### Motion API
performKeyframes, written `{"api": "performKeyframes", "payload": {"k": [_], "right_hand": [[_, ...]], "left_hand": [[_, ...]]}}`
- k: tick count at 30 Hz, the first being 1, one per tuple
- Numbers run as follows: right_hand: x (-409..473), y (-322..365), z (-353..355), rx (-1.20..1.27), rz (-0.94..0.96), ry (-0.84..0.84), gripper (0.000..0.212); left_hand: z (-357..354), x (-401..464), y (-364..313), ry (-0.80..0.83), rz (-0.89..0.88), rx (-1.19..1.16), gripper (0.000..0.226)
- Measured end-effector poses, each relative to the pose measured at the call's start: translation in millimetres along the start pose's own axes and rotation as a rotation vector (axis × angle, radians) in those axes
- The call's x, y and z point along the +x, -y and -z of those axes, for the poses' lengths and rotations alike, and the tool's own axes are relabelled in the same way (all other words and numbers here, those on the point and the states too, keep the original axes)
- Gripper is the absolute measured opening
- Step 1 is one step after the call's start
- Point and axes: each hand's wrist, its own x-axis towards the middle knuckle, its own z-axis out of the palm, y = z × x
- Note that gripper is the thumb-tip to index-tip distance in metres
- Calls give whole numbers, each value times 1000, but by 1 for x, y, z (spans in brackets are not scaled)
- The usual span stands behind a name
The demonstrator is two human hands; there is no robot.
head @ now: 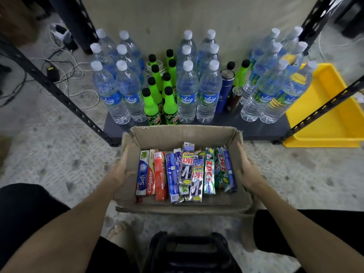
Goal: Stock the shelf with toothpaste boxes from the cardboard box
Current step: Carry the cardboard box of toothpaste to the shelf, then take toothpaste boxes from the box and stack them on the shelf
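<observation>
Standing in rows: drinks.
Crowding together, clear water bottles (186, 91) flanking green soda bottles (150, 107), beside a blue flask (224, 91); lying at right, a yellow tray (323, 123); trailing at left, cables (65, 75).

The light is soft and even, a little dim, and seems to come from above; no lamp is visible. Shadows are weak: a pale one lies on the floor (59, 154) under the near edge of the cardboard box (183, 208), at 6 o'clock. Small white glints sit on the water bottles (187, 91) toward 12 o'clock, and the shiny toothpaste boxes (186, 172) reflect some light. The centre is quite sharp, and the printed letters there are readable. Toward the edges the picture bends strongly: the shelf posts (59, 93) at 9 and 3 o'clock lean outward. The forearms at 7 and 5 o'clock look stretched and soft. The corners are darker and blurred.
</observation>
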Motion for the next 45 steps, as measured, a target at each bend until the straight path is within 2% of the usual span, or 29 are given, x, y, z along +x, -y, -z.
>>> {"api": "performKeyframes", "payload": {"k": [3, 5, 7, 10, 12, 14, 16, 18, 21, 25, 29, 35, 39, 45], "right_hand": [[2, 5, -2, -90, -23, -2, 108], [2, 10, -4, -203, -56, -74, 97], [-2, 14, -12, -386, -60, -177, 85], [-6, 25, -20, -631, 148, -335, 67], [-7, 36, -24, -670, 302, -351, 57], [-9, 51, -34, -607, 301, -298, 57], [-11, 68, -50, -408, 177, -201, 69], [-12, 78, -70, -227, -13, -114, 84], [-13, 73, -93, -128, -223, -49, 93], [-9, 66, -105, -153, -255, -60, 91], [-4, 65, -105, -4, -300, -63, 97], [-12, 48, -94, 120, -195, -172, 88], [-11, 48, -76, 172, -85, -263, 68], [-3, 69, -46, 228, 39, -395, 60]], "left_hand": [[3, 7, 27, -54, 18, 71, 124], [-2, 7, 25, -99, 1, 133, 116], [-15, 5, 11, -198, -33, 303, 105], [-27, -12, -23, -347, -113, 658, 82], [-34, -18, -44, -396, -176, 727, 70], [-49, -20, -66, -349, -278, 615, 63], [-67, -16, -94, -139, -348, 372, 64], [-86, -8, -119, 33, -310, 167, 74], [-114, -3, -148, 122, -175, -62, 92], [-141, 2, -159, 63, -72, -110, 100], [-144, 10, -152, 83, -76, -124, 99], [-130, 12, -146, 60, -126, -100, 88], [-117, 13, -139, -33, -161, -25, 75], [-71, 0, -130, -202, -328, -86, 67]]}}
